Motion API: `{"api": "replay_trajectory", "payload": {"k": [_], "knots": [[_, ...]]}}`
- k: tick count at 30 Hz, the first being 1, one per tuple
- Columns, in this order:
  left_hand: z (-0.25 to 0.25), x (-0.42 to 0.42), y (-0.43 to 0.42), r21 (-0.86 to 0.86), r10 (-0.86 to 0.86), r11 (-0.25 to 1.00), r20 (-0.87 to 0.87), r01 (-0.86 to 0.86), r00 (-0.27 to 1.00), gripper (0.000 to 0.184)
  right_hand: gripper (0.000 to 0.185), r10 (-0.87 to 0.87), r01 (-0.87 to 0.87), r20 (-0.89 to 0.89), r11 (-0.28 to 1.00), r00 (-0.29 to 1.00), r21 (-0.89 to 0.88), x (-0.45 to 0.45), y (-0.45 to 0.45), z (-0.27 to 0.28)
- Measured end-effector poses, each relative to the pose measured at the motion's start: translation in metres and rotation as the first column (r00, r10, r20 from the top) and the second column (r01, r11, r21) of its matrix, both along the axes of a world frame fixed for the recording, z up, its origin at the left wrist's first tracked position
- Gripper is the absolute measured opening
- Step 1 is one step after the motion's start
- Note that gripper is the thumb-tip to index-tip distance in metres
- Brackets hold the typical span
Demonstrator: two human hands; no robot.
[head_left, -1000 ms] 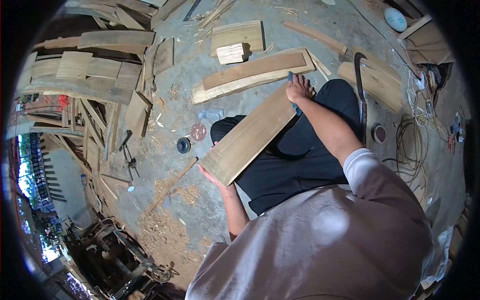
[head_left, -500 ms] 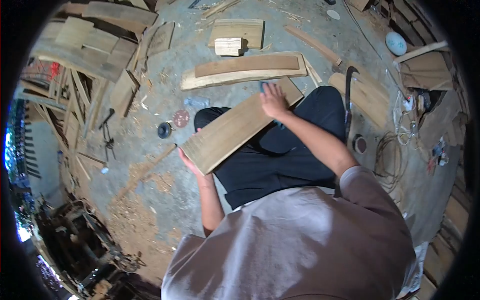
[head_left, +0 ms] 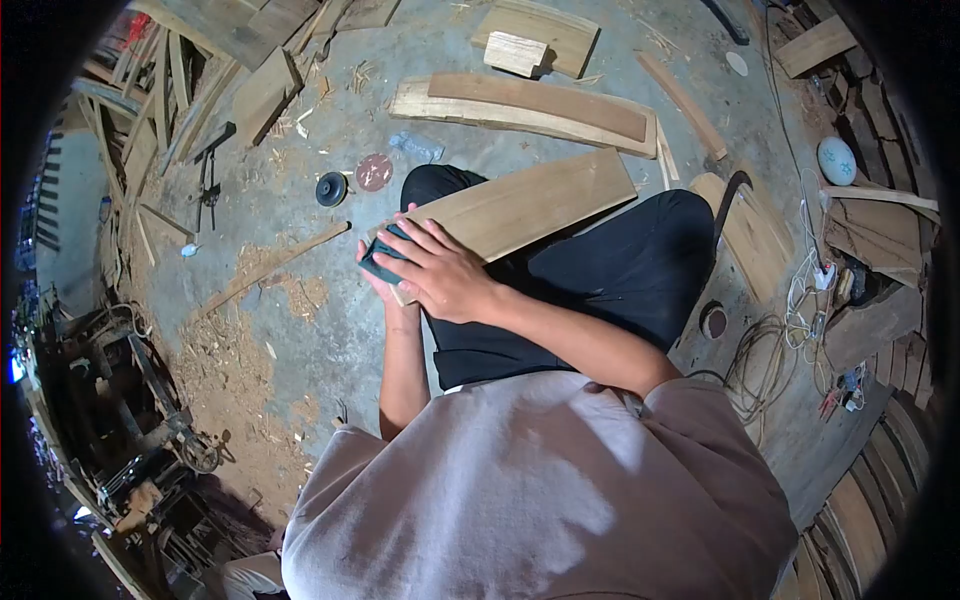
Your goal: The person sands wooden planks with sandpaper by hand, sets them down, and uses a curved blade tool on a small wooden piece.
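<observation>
A long wooden board (head_left: 540, 205) lies slantwise across my lap, its far end resting by my right knee. My left hand (head_left: 374, 282) grips the board's near left end from beneath, with its fingertips curling over the far edge. On that same end, my right hand (head_left: 445, 275) presses a folded dark blue-green sheet of sandpaper (head_left: 384, 262) against the wood, fingers over the top. My right hand hides part of the board's end and of the left hand.
Beyond my knees lie a curved plank (head_left: 540, 105) and a small pale block (head_left: 515, 53) on a board. To the left are a black round spool-like thing (head_left: 331, 189), a reddish sanding disc (head_left: 374, 172) and a stick (head_left: 270, 270). Coiled cable (head_left: 755, 365) lies right.
My right hand has slid with the sandpaper from the board's far right end to its near left end. The left hand keeps its hold there. The camera view has shifted.
</observation>
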State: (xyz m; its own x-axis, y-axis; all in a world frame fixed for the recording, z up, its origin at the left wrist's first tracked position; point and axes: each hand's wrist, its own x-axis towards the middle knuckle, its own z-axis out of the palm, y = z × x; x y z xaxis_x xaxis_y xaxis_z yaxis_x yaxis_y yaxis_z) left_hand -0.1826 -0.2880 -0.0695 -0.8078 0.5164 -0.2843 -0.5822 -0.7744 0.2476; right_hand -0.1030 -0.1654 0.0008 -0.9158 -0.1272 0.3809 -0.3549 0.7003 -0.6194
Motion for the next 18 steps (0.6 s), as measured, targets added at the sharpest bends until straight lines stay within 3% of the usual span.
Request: {"api": "replay_trajectory", "payload": {"k": [5,11,15,18], "knots": [[-0.015,-0.002,-0.001,-0.123,-0.006,0.992,-0.367,-0.042,0.93,0.054,0.05,-0.143,0.142,0.097,0.99,0.985,0.013,0.006,0.039,-0.019],[-0.022,-0.002,-0.003,-0.056,0.039,0.997,-0.271,-0.056,0.962,0.056,0.047,-0.492,0.486,0.256,0.869,0.832,0.093,0.019,0.108,-0.066],[-0.027,-0.006,-0.006,-0.086,0.033,0.995,-0.27,-0.058,0.962,0.05,0.047,-0.819,0.816,0.315,0.549,0.48,0.182,0.024,0.146,-0.112],[-0.028,-0.005,-0.007,-0.073,0.037,0.996,-0.254,-0.057,0.967,0.048,0.048,-0.845,0.871,0.425,0.442,0.324,0.215,0.022,0.162,-0.127]]}}
